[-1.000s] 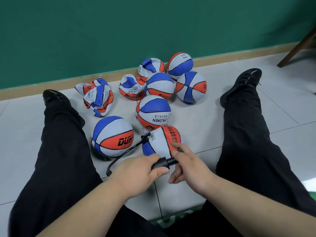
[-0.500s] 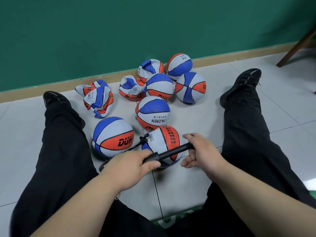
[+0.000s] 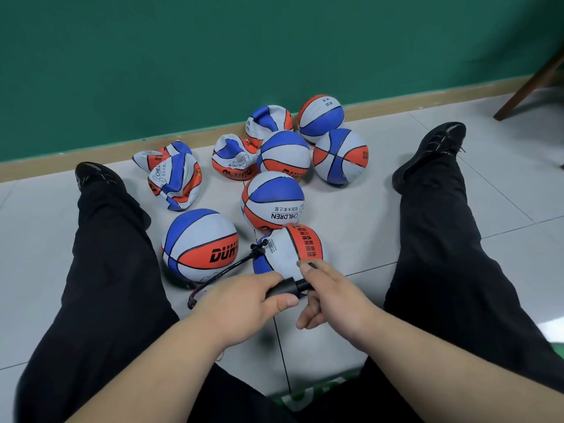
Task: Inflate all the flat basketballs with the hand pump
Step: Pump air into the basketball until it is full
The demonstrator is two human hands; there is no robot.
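My left hand (image 3: 244, 303) grips the barrel of the black hand pump (image 3: 285, 289). My right hand (image 3: 331, 296) holds the pump's handle, pushed in close to the barrel. A black hose (image 3: 225, 271) runs from the pump to a needle fitting (image 3: 259, 247) stuck in the nearest basketball (image 3: 293, 250), which sits just beyond my hands. Round balls lie around it: one marked DUNK (image 3: 200, 244) at the left, one marked CHILDREN (image 3: 273, 201) behind. Crumpled flat balls lie at the far left (image 3: 175, 180) and near the wall (image 3: 233, 158), (image 3: 267, 120).
My legs in black trousers stretch out on both sides of the balls, the left leg (image 3: 103, 254) and the right leg (image 3: 439, 227), on a grey tiled floor (image 3: 360, 209). A green wall (image 3: 213, 56) with a wooden skirting stands behind. A wooden chair leg (image 3: 531, 87) is at the far right.
My right hand has pushed the pump handle back in toward my left hand, after pulling it out half a second ago. The balls have stayed in place.
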